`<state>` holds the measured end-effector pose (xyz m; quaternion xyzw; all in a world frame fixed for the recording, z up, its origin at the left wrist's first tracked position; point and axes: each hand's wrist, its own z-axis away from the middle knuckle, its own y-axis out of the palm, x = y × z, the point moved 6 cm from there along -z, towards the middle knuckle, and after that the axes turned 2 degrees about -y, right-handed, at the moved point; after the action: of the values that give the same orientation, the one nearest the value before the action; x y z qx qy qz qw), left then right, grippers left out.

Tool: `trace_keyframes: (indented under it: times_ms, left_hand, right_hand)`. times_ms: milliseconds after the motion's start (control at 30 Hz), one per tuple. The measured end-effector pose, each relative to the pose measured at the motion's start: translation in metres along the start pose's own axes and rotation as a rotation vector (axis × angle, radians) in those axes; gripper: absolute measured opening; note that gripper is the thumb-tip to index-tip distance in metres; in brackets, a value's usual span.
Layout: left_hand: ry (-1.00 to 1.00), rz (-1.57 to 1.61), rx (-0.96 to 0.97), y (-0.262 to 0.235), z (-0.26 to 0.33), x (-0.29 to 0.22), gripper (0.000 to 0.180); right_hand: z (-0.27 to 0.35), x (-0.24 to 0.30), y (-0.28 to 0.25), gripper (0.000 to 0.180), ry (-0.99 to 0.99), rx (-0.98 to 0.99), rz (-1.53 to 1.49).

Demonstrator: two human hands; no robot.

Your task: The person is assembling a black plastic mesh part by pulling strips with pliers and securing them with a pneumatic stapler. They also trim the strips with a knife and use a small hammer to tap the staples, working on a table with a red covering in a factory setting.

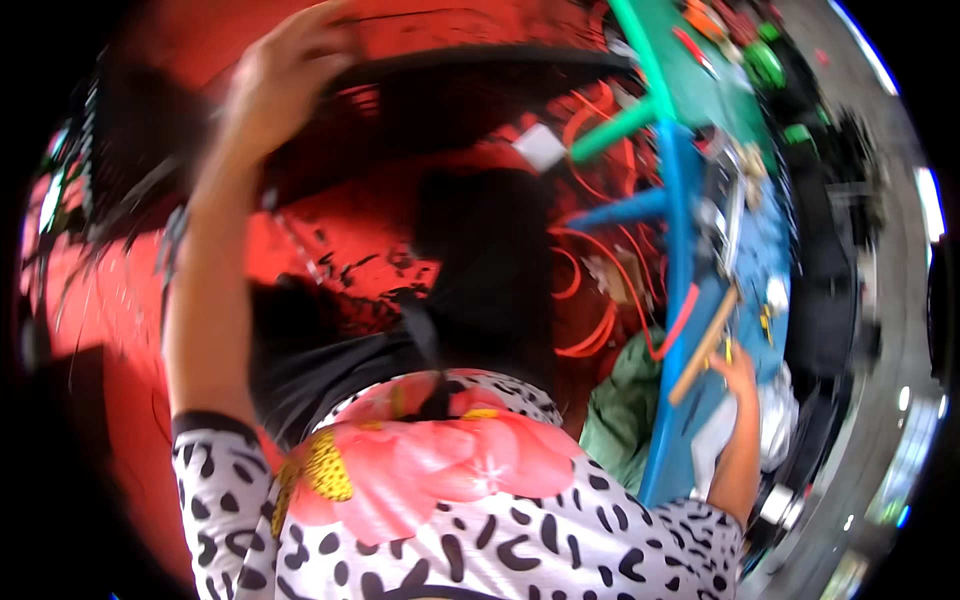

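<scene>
At the upper left, my left hand (292, 80) is raised beside a large dark object (440, 105); it is blurred, with its fingers stretched out and apart, and I see nothing in it. On the right, my right hand (738, 376) is over a blue table (682, 200). Its fingers are closed at a straight wooden stick (703, 350), which slants across the table's near edge. A small yellow thing (728, 350) shows by the fingertips, too blurred to name.
Orange hose (585, 345) lies in loops on the red floor (130, 300) beside the table. A green cloth (628, 410) hangs at its side. Metal tools (735, 215) and clear plastic (778, 415) lie on top. A green table (690, 75) adjoins it, holding a red-handled tool (692, 50).
</scene>
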<state>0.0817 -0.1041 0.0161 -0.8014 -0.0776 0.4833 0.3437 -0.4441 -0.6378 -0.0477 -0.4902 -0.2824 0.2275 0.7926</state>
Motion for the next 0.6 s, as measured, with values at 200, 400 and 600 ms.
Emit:
trace_keyframes:
  times_ms: [200, 400, 600]
  left_hand:
    - [-0.031, 0.404, 0.007, -0.008, 0.009, -0.012, 0.051]
    - [0.004, 0.39, -0.031, -0.011, 0.007, -0.017, 0.052]
    - [0.211, 0.124, -0.124, -0.017, 0.01, -0.023, 0.048]
  right_hand:
    - [-0.003, -0.021, 0.014, 0.068, 0.162, -0.291, 0.341]
    - [-0.008, -0.014, 0.012, 0.072, 0.39, -0.409, 0.275]
    - [-0.021, -0.022, 0.02, 0.055, 0.555, -0.213, 0.023]
